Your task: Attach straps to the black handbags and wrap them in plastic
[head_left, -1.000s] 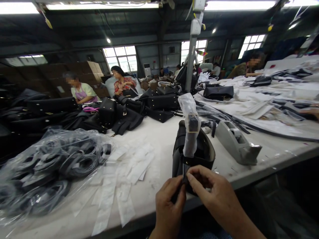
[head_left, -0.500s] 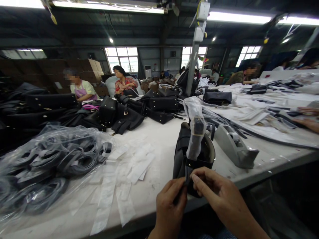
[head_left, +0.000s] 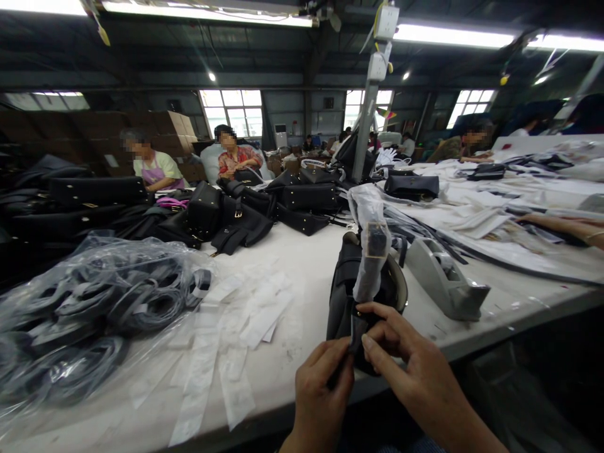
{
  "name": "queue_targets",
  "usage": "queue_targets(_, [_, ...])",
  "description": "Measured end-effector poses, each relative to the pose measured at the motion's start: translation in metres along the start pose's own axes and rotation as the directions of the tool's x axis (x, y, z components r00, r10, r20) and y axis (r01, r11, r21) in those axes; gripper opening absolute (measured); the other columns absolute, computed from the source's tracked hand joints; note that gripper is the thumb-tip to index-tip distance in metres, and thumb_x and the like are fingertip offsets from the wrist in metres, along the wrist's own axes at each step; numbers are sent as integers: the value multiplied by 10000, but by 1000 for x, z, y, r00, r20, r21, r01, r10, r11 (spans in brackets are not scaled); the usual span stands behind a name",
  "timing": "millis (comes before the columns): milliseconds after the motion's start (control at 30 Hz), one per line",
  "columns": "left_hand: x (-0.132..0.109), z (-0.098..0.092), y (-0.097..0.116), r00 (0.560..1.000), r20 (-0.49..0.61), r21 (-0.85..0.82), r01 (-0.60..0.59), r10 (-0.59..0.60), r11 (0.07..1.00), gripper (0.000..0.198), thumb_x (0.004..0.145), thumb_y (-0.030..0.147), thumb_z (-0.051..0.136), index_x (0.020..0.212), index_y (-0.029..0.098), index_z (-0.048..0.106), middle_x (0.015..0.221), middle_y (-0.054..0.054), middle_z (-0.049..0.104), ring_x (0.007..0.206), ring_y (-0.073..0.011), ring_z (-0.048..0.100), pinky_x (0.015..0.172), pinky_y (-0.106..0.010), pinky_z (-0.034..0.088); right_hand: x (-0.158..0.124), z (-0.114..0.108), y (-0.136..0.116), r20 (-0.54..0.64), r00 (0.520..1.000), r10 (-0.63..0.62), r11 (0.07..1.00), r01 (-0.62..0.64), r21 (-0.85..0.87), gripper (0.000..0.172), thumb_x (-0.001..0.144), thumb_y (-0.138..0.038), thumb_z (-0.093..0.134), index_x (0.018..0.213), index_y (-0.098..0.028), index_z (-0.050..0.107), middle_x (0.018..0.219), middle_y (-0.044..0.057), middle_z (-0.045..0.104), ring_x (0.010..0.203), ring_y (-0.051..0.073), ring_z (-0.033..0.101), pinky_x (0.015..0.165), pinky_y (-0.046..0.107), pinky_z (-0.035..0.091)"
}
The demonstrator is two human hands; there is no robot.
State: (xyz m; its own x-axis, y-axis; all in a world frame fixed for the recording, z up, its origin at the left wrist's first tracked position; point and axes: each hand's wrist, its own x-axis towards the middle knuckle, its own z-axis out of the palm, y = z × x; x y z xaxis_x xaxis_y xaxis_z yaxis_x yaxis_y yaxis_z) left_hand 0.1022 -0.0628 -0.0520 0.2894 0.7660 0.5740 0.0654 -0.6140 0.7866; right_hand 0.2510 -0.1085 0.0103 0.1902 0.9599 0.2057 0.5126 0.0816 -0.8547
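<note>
A black handbag (head_left: 340,286) stands at the table's front edge, its opening showing a pale rim. Its upright handle (head_left: 369,277) is wrapped in whitish film, with a dark square piece partway up. My left hand (head_left: 323,384) is closed, pinching a narrow black strap (head_left: 357,332) at the bag's near end. My right hand (head_left: 406,358) grips that same end from the right. Its index finger lies by a small gold stud below the handle, and its thumb presses lower against the strap. The strap's lower part is hidden by my fingers.
A grey tape dispenser (head_left: 446,280) stands right of the bag. White paper strips (head_left: 202,371) and plastic-bagged strap coils (head_left: 151,302) lie left. Black bags (head_left: 309,196) pile up behind, before a metal post (head_left: 365,132). A co-worker's hand (head_left: 557,225) reaches in at right.
My right index finger has moved up to the stud, spreading from the thumb. My left hand keeps its pinch. The co-worker's hand at right has moved further in over the table.
</note>
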Motion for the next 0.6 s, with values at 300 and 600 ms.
queue_targets(300, [1,-2,2,1000,14,-48,10,-10,999,325,900,82,587,1146,229,740,1019,-75,779,878,-159,742,794,-206,585,5,8,-6,-114,992,63,986,-79,-145,134,871,-360,570,901,-248,503,676,-40,661,611,153,668,596,255,502])
queue_targets(600, [1,-5,5,964,97,-179,262,-248,948,227,919,254,612,1068,197,773,1014,-84,787,912,-211,734,812,-278,584,-5,11,14,-35,964,263,935,-246,254,327,836,-490,673,959,-191,627,780,38,737,623,161,662,602,264,530])
